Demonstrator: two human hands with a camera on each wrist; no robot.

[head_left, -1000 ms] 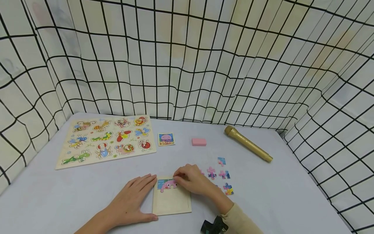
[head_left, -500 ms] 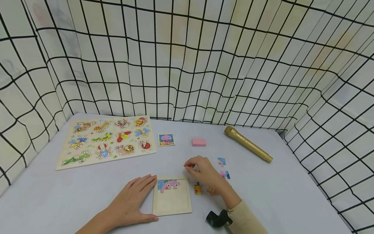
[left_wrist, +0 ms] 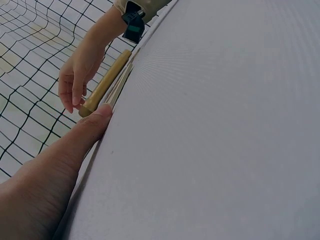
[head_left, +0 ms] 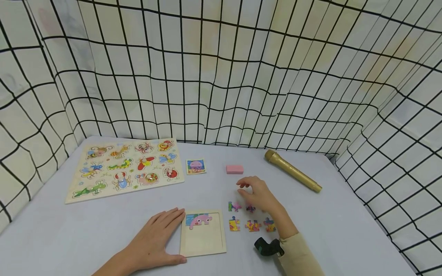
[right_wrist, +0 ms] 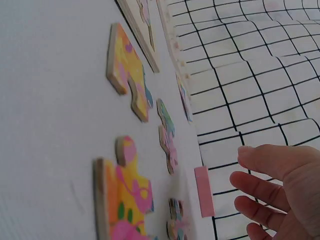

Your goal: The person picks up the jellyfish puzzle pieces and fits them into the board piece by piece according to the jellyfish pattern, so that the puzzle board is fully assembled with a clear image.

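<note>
A small wooden puzzle tray [head_left: 203, 243] lies in front of me, joined pink-and-blue jigsaw pieces [head_left: 199, 221] along its top left. My left hand [head_left: 155, 237] lies beside the tray, fingertips at the upper left corner and thumb [left_wrist: 92, 122] at the lower left. To the right, several loose jigsaw pieces [head_left: 253, 226] lie in rows on the cloth. Over their far row hovers my right hand [head_left: 257, 193], fingers loosely bent and nothing visible between them; it hides some pieces. Yellow-and-pink pieces [right_wrist: 132, 195] show close up in the right wrist view.
A large wooden insect puzzle board [head_left: 129, 168] lies at the back left. Beside it are a small octopus picture card [head_left: 196, 166], a pink block [head_left: 235, 169] and a gold microphone [head_left: 293, 170]. Black netting [head_left: 214, 88] over white cloth walls the table's back and sides.
My right hand has moved from the tray's upper right, rightward and away, to above the loose pieces. The pieces in its near rows are uncovered now. My left hand stays by the tray.
</note>
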